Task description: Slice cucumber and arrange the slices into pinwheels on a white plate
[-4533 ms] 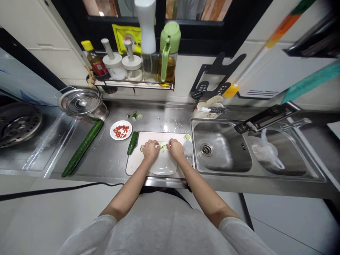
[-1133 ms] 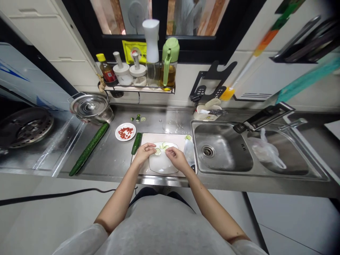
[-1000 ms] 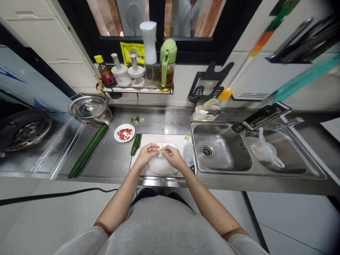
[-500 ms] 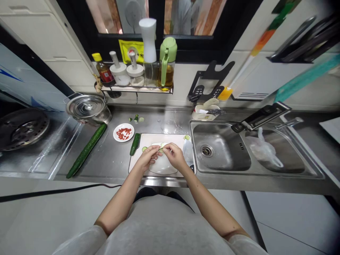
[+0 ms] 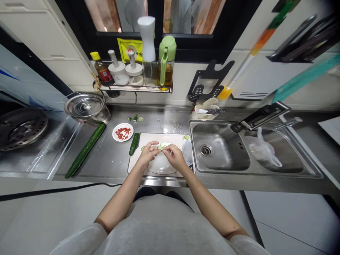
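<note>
My left hand (image 5: 148,155) and my right hand (image 5: 174,156) meet above a white plate (image 5: 162,168). Their fingertips pinch a thin cucumber slice (image 5: 160,148) from both sides, and more pale slices show just behind it. The plate lies on a light cutting board (image 5: 135,163). On the board's right side rests a knife (image 5: 187,150), its dark handle low by the board's edge. One cut slice (image 5: 186,137) sits at the upper right corner. A cut length of cucumber (image 5: 134,144) lies along the left edge.
A small white plate (image 5: 116,137) holds red bits. A whole cucumber (image 5: 85,150) lies left, near a lidded steel pot (image 5: 87,108). Cucumber scraps (image 5: 135,118) are behind the board. At right is a double sink (image 5: 220,156) with a plastic bag (image 5: 265,150).
My left index finger has lifted and straightened a little, and the pinched slice has tilted to show more of its face. My right hand has barely moved.
</note>
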Motion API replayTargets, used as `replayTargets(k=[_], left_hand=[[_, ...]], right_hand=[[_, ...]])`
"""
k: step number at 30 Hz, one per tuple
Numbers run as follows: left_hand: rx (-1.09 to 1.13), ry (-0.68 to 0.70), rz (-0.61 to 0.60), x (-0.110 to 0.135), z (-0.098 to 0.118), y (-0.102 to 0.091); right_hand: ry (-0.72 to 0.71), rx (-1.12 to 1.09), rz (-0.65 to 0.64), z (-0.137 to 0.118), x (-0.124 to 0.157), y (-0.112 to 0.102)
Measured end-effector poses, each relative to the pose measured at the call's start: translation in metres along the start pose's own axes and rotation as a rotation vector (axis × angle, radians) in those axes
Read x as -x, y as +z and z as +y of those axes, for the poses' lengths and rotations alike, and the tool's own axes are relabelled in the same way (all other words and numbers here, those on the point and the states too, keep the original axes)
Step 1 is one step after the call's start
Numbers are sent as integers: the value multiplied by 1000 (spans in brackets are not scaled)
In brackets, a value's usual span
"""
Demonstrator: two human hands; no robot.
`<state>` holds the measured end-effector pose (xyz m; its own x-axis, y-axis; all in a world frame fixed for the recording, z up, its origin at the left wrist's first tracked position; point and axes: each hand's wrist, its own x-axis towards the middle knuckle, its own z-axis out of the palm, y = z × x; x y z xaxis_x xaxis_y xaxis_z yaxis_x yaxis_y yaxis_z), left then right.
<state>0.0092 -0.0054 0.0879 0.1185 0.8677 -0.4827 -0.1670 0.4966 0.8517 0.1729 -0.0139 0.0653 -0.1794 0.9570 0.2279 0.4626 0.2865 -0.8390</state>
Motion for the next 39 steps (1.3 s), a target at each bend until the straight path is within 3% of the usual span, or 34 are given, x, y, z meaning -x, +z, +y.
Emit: replayTargets(k=[15,20,25,30,39], left_hand=[[-4,210,-43,-14,-21,10],[-6,191,-75,-26,-45,17],[-83,130,-92,-42,-82,28],[-299,129,-75,-58,-103,37],[-959,265,-39,-58,-88,46]], right_hand=[[363,-227,56,12,6,3],[443,-187,37,28,20,-2],[494,73,-29,46,39,-10],[536,289,-137,56,43,-14],[537,582,-212,56,40,-7]])
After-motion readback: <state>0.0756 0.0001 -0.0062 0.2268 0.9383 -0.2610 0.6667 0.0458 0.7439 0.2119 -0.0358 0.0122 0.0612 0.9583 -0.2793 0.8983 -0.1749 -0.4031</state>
